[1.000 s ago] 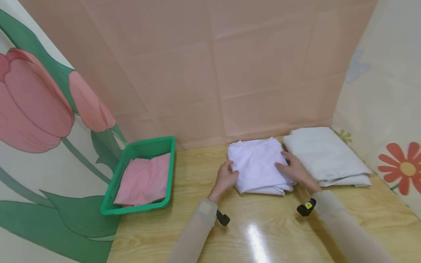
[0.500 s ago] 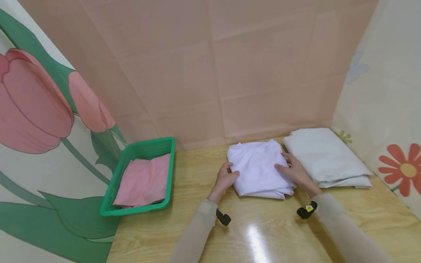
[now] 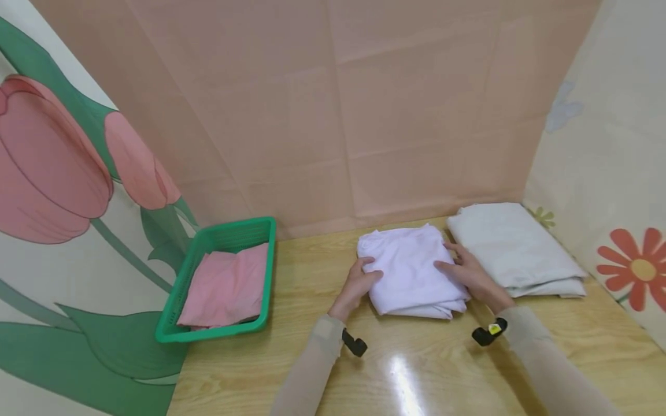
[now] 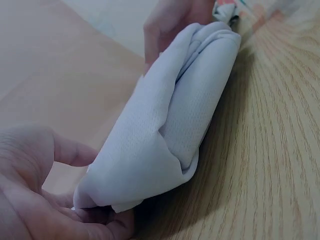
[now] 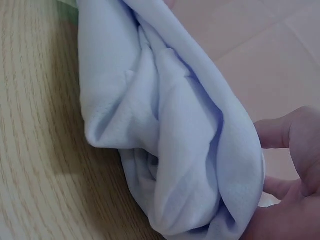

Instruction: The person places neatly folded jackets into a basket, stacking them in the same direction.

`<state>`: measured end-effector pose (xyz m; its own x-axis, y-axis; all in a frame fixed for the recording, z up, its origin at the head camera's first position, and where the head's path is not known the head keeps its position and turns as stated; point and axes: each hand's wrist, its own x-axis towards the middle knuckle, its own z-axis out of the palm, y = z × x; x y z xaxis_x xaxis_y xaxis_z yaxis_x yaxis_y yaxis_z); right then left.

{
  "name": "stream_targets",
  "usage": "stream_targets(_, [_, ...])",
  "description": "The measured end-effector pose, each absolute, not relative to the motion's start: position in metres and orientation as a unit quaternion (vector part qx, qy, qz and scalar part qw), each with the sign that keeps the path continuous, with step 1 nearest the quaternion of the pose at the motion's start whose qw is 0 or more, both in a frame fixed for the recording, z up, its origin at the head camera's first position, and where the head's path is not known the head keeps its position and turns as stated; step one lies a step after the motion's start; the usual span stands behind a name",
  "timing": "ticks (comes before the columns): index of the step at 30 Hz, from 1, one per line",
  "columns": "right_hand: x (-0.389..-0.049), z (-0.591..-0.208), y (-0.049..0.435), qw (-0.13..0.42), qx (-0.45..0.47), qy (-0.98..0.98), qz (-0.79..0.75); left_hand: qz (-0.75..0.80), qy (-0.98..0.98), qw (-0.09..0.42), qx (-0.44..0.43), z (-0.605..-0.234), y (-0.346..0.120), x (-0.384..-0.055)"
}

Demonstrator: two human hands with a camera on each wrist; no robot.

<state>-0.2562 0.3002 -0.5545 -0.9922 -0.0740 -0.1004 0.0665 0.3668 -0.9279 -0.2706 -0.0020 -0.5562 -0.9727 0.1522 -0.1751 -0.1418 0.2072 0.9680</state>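
A folded pale lavender garment [image 3: 408,268] lies on the wooden table in front of me, its layers showing along the near edge. My left hand [image 3: 357,284] grips its left side; in the left wrist view the thumb is against the top and fingers [image 4: 107,227] reach under the fabric [image 4: 135,145]. On the opposite side my right hand [image 3: 472,276] holds the garment's right edge, thumb on top. The right wrist view shows loose rolled folds [image 5: 187,150] at that end, with the right hand [image 5: 295,185] around the outer edge.
At the left stands a green plastic basket [image 3: 270,271] holding folded pink cloth [image 3: 229,283]. Right of the garment lies a larger folded white cloth [image 3: 515,248], close to my right hand. A pinkish sheet [image 3: 291,144] hangs behind the wooden table [image 3: 307,300].
The lavender garment has shifted slightly toward me, with both hands staying at its sides. My left fingers now reach a little further over its left edge. Basket and white cloth remain in place.
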Motion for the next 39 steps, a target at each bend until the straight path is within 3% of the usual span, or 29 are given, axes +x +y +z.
stream_targets(8, [-0.254, -0.558, 0.303, 0.093, -0.022, 0.794, -0.600, 0.624, 0.772, 0.117, 0.033, -0.559, 0.002, -0.268])
stream_targets(16, [-0.252, -0.558, 0.305, 0.047, -0.072, 0.825, -0.559, 0.605, 0.789, 0.071, 0.082, -0.568, 0.006, -0.267])
stream_targets(39, [-0.247, -0.540, 0.291, 0.039, -0.071, 0.815, -0.574, 0.604, 0.794, 0.044, 0.053, -0.549, 0.002, -0.259])
